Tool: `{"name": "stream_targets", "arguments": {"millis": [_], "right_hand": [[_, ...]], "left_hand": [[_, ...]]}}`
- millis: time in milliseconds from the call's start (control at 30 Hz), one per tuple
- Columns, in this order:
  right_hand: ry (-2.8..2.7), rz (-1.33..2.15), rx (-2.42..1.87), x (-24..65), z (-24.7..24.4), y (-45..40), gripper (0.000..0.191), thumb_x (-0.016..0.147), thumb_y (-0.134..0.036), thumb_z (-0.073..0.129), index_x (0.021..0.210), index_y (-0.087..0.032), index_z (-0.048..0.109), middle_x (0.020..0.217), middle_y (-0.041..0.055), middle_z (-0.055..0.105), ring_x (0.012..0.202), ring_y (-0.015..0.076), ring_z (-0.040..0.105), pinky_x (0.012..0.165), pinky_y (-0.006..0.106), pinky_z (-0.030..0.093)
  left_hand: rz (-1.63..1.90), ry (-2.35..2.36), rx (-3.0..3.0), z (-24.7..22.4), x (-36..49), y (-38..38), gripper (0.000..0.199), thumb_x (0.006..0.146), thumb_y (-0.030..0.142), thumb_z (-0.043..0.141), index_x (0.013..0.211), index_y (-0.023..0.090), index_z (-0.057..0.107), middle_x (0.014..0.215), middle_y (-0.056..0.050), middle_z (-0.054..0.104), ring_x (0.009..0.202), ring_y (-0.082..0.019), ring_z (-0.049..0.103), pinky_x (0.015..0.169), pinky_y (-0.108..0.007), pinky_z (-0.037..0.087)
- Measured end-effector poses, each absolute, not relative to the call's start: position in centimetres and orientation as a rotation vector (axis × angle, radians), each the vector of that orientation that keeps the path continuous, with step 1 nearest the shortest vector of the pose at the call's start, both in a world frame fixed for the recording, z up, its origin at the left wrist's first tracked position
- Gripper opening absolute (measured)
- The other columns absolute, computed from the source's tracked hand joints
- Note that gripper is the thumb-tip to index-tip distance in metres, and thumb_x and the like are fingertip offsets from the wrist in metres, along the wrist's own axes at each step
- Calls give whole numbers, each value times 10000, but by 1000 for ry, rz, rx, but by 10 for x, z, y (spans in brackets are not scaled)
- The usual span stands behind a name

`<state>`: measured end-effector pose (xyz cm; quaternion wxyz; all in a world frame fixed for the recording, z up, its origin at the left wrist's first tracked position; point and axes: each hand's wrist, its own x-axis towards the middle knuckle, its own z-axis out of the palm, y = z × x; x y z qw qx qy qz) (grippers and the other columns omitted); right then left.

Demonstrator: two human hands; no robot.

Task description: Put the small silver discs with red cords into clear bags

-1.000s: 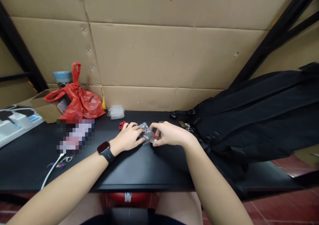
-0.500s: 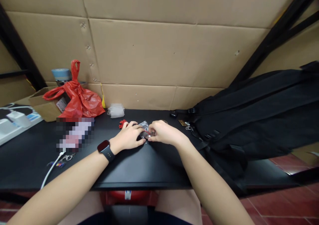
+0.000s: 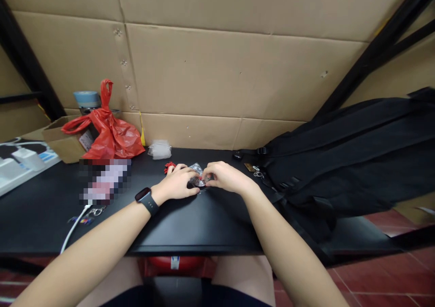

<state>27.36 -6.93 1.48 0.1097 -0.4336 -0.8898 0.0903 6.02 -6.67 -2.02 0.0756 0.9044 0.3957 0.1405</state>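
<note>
A small clear plastic bag lies on the black table between my hands, with something red and dark showing in or at it. My left hand, wearing a dark watch, has its curved fingers on the bag's left side, thumb and index apart around its edge. On the other side my right hand pinches at the bag, fingertips closed on a small red piece; its exact kind is hidden. A small pile of red pieces sits just beyond my left fingers.
A stack of clear bags lies near the cardboard wall. At left are a red plastic bag, a cardboard box, a power strip and a blurred phone on a cable. A black backpack fills the right.
My right fingers have shifted slightly at the bag, and more red shows between the hands. My left hand stays at the bag's left side. The view has tilted a little.
</note>
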Motion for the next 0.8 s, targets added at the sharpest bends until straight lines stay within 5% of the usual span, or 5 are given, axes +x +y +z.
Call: {"name": "stream_targets", "arguments": {"millis": [500, 800], "right_hand": [[-2594, 119, -1297, 261, 12, -77, 266, 830, -127, 684, 1071, -205, 602, 1017, 52, 652, 957, 194, 618, 773, 270, 415], [-2450, -181, -1514, 248, 0, -70, 370, 877, -290, 668, 1194, -214, 493, 1129, 102, 637, 1000, 258, 592, 761, 323, 444]], "left_hand": [[465, 1134, 2627, -24, 63, -61, 413, 839, 335, 637, 1249, 293, 608, 1350, -58, 614, 1293, -316, 467, 1025, -481, 392], [539, 1177, 2549, -22, 59, -56, 743, 788, 319, 712, 1445, 258, 368, 1475, -111, 496, 1358, -307, 439, 1057, -465, 375]]}}
